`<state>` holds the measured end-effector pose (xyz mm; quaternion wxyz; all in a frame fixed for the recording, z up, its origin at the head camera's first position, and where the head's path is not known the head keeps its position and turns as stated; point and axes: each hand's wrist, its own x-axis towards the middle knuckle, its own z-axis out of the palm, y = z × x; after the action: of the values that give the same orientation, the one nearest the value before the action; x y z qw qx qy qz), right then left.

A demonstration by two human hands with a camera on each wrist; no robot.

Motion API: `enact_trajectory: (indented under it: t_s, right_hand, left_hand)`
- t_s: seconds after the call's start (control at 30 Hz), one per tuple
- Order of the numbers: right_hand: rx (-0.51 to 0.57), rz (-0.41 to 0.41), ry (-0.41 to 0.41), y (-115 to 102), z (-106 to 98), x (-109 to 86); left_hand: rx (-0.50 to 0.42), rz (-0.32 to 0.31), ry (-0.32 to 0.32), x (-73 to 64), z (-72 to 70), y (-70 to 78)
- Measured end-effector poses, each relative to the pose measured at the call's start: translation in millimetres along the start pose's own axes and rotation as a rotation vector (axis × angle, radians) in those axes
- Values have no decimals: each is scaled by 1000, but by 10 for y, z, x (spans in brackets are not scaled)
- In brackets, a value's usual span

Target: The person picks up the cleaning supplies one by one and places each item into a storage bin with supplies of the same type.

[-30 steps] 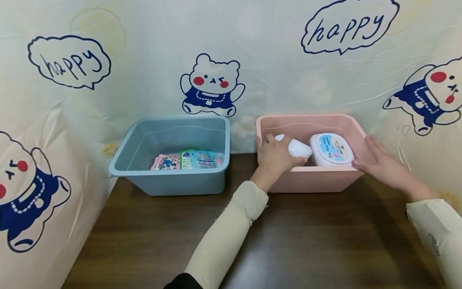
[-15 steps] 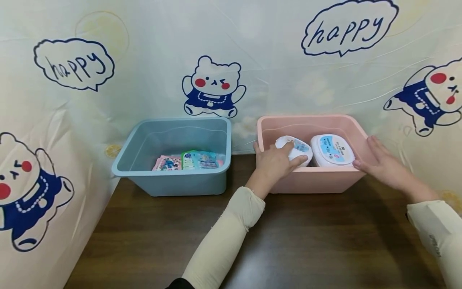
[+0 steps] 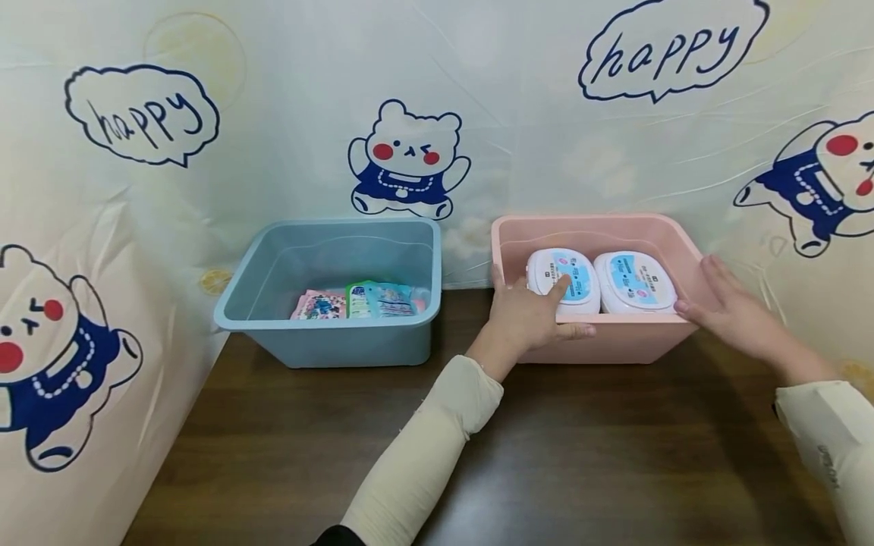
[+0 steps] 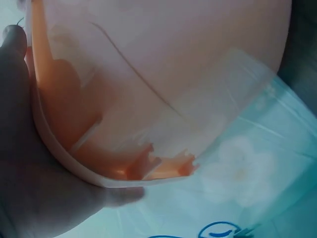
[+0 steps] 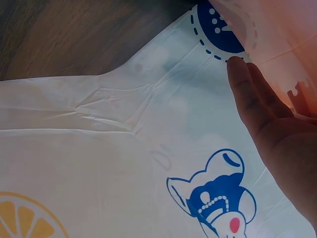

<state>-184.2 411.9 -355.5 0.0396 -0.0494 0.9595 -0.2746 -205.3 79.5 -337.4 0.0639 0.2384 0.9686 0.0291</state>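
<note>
In the head view my left hand (image 3: 529, 315) lies over the left front corner of a pink bin (image 3: 614, 340), fingers spread. One finger reaches over the rim against a white lidded tub (image 3: 580, 284) with a blue label; the thumb extends along the bin's outer front. A second matching white tub (image 3: 638, 282) sits flat beside it in the bin. At the bin's right wall rests my right hand (image 3: 737, 318), fingers straight. The right wrist view shows those extended fingers (image 5: 247, 94) along the pink wall. The left wrist view shows the pink rim beside the left hand (image 4: 29, 148).
Left of the pink bin stands a blue bin (image 3: 328, 345) holding a pink patterned packet (image 3: 321, 305) and a green-and-blue packet (image 3: 382, 299). Both bins stand on a dark wooden table (image 3: 546, 455). A printed bear sheet (image 3: 287, 98) hangs behind them.
The left white tub has gone from tilted to flat beside the other one. My left hand has let go of it and drawn back to the bin's corner. The right hand stays put.
</note>
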Motion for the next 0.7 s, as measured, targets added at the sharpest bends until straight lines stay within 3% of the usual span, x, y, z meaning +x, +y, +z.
enact_trajectory:
  t_s: [0.27, 0.47, 0.57, 0.7]
  right_hand:
    - [7, 0, 13, 41, -42, -8]
    - [25, 10, 35, 78, 56, 40]
    - [-2, -27, 155, 34, 243, -33]
    - [-139, -119, 387, -201, 532, -270]
  left_hand:
    - [41, 82, -39, 76, -42, 39]
    - [106, 112, 87, 124, 121, -48]
    - [102, 126, 167, 30, 230, -149]
    - [89, 177, 258, -235, 317, -264]
